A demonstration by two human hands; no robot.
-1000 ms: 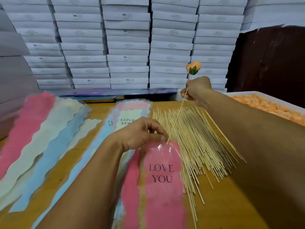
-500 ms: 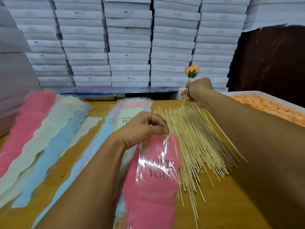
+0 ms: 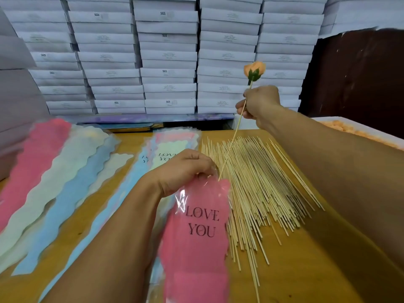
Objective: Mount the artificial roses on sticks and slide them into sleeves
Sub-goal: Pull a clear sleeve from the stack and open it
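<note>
Stacked white boxes (image 3: 166, 55) behind wooden table (image 3: 306, 270)

**Both hands closed, arms reaching forward**

The left hand (image 3: 185, 169) sits near the middle, knuckles up, fingers curled down and pinching the top edge of the sleeve (image 3: 201, 226). Its forearm runs back toward the lower left. The right hand (image 3: 260, 103) is raised higher and farther out, back of the hand to the camera, fingers pinching the stick (image 3: 231, 145) below the rose (image 3: 254, 69). Its forearm stretches in from the lower right, wrist slightly bent.
</note>
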